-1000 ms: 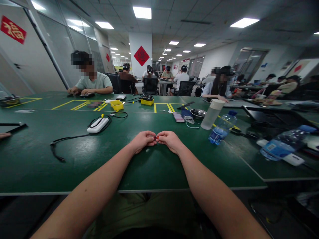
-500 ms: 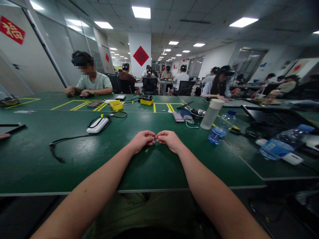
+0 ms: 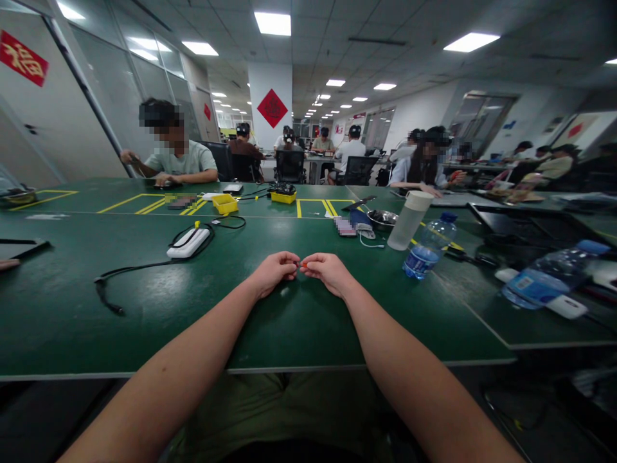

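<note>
My left hand [image 3: 276,273] and my right hand [image 3: 328,273] meet fingertip to fingertip just above the green table [image 3: 308,334]. The right thumb and fingers pinch a tiny orange piece [image 3: 304,264], mostly covered by the fingertips. The left hand is also closed in a pinch, on a small dark bit [image 3: 297,264] too small to name. Whether the two pieces are joined, I cannot tell.
A white power bank [image 3: 189,244] with a black cable [image 3: 139,266] lies to the left. On the right stand a frosted bottle [image 3: 409,222] and a water bottle [image 3: 429,247], with another water bottle [image 3: 554,276] lying down. Yellow trays [image 3: 225,204] and a metal bowl [image 3: 382,219] sit farther back.
My hands keep almost the same place, with a slight shift at the fingertips around the small pieces. The person across on the left has raised a hand off the table.
</note>
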Available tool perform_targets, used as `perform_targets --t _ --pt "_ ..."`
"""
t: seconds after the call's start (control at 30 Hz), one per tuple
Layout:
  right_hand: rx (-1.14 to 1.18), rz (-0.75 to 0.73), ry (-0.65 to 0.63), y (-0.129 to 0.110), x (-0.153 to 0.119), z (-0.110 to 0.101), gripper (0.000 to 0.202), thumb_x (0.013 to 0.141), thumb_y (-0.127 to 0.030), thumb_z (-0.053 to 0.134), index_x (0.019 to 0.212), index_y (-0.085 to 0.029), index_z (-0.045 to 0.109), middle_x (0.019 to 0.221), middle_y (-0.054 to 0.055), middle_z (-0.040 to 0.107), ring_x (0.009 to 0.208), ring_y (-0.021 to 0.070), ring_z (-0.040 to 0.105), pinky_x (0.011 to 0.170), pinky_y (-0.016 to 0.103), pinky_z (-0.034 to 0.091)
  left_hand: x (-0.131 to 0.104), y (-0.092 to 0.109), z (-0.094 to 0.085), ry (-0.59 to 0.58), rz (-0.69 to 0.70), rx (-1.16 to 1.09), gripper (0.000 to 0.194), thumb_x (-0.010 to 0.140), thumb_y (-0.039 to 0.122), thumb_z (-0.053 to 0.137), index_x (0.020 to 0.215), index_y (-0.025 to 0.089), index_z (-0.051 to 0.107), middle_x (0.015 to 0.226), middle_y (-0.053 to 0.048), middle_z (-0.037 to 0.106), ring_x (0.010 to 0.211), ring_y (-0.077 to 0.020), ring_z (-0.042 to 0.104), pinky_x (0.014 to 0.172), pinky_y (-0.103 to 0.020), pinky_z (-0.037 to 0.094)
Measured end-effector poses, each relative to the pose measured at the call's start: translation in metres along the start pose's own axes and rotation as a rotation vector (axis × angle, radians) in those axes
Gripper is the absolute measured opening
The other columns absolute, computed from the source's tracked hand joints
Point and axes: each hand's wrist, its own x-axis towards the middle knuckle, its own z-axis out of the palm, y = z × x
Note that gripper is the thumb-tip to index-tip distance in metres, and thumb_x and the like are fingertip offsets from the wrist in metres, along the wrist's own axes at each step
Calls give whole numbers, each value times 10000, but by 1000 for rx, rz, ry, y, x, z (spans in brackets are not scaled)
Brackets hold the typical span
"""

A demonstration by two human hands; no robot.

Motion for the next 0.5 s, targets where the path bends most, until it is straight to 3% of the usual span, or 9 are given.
perform_targets --t 0.1,0.27,0.5 --pt "-29 -11 -1 0 0 1 121 632 -125 681 750 -133 656 749 58 692 690 142 662 611 231 515 0 0 1 23 49 116 290 691 101 614 979 132 612 831 -47 639 614 -88 567 595 -217 455" --pt "-111 -73 -3 3 2 0 227 586 -119 683 810 -137 650 744 32 683 644 116 624 546 198 455 1 1 0 68 178 451 225 672 117 613 893 148 645 654 10 599 553 -96 512 538 -199 385" --pt "-141 -117 -11 4 3 -1 262 572 -136 685 832 -141 651 741 14 678 599 94 569 542 201 425 -2 6 3 105 266 589 193 669 119 614 850 170 655 686 10 586 614 -111 518 596 -209 384"
